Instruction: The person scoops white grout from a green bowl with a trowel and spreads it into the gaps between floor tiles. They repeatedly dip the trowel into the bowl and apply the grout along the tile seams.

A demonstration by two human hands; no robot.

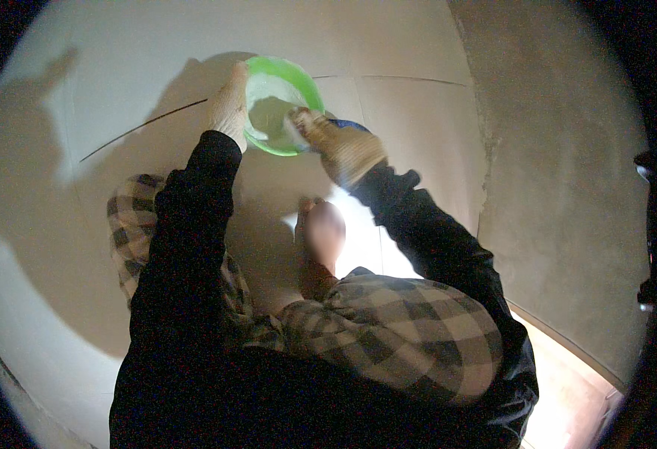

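A round green bowl stands on the floor ahead of me, with a whitish wet material smeared inside it. My left hand, in a pale glove, holds the bowl's left rim. Over the right rim reaches my right hand, in a yellowish-brown glove. Its fingers are closed at the bowl's inner right side, slightly blurred. Some blue shows just behind that hand; I cannot make out whether it belongs to a held tool or to the glove.
Large pale floor tiles with dark joint lines lie around the bowl. A grey wall rises on the right. My bare foot and checked trouser legs are below the bowl, beside a bright patch of light.
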